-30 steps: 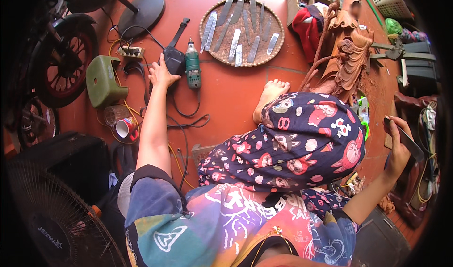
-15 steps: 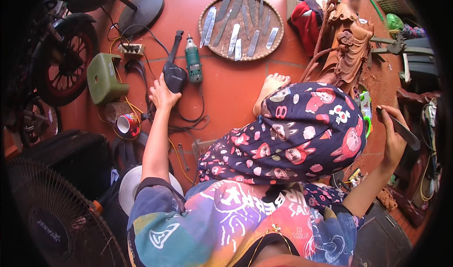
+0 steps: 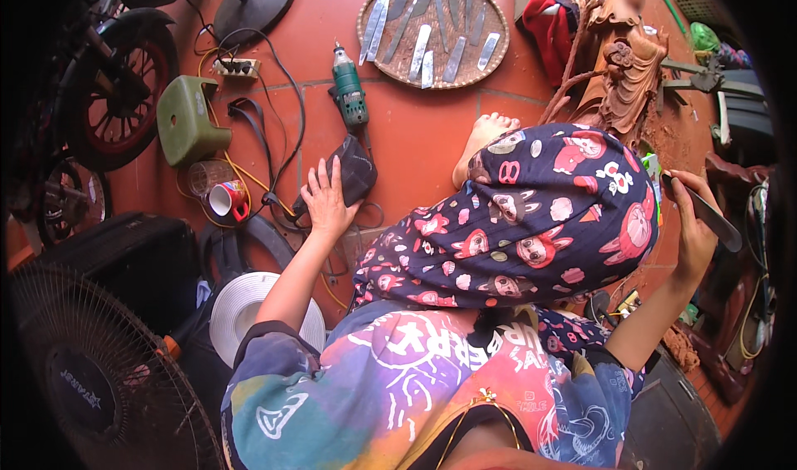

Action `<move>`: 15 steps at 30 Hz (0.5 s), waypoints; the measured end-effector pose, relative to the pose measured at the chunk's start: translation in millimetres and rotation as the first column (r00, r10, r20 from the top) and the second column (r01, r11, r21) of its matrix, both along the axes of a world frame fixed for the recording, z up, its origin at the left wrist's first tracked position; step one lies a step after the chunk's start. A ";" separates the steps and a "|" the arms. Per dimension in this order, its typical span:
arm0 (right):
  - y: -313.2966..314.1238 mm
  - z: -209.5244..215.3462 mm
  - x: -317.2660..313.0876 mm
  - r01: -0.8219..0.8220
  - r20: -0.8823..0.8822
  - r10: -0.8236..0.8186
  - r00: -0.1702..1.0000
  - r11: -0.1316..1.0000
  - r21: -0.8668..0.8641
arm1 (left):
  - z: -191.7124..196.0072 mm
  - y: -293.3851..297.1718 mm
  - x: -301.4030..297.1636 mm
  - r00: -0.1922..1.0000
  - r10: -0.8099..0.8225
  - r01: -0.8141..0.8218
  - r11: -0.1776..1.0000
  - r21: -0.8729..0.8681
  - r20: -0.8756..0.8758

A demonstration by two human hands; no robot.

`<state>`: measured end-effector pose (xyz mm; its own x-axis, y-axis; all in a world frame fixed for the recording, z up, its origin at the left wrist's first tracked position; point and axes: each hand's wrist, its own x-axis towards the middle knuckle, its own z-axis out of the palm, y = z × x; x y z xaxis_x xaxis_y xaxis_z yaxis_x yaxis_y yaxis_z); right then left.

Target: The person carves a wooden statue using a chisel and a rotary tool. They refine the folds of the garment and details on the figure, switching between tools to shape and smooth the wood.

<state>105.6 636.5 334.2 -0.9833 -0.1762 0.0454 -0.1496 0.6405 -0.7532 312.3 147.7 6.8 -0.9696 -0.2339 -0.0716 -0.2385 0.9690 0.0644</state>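
Note:
My left hand (image 3: pixel 330 200) lies with fingers spread against a black fabric pouch (image 3: pixel 357 171) on the tiled floor. Just beyond the pouch lies a green rotary tool (image 3: pixel 349 96), its metal tip pointing away from me. Out to the right, my right hand (image 3: pixel 696 233) grips a dark flat blade (image 3: pixel 716 223) between thumb and fingers, held up off the floor. A round woven tray (image 3: pixel 388 71) at the far middle carries several loose metal blades (image 3: pixel 421 51). My bent knee, in patterned dark cloth (image 3: pixel 531 221), stands between the two hands.
On the left are a green stool (image 3: pixel 187 125), a red mug (image 3: pixel 228 202), a power strip (image 3: pixel 237 68) with tangled cords, a motorcycle wheel (image 3: pixel 116 96) and a fan (image 3: pixel 83 387). A wooden carving (image 3: pixel 610 84) stands at far right. A white round object (image 3: pixel 237 325) lies beside my left arm.
My left hand has drawn the black pouch nearer and to the right, and its strap no longer shows. The rotary tool now lies more tilted. My right hand still holds the blade.

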 end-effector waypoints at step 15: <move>7.3 -0.9 7.3 0.020 0.003 -0.020 1.000 1.000 0.002 | 9.2 -4.6 -5.0 1.000 0.018 -0.019 0.991 0.129 0.010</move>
<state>112.9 643.8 333.3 -0.9867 -0.1566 0.0426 -0.1348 0.6445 -0.7526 307.4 143.2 16.0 -0.9644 -0.2403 -0.1106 -0.2576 0.9481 0.1863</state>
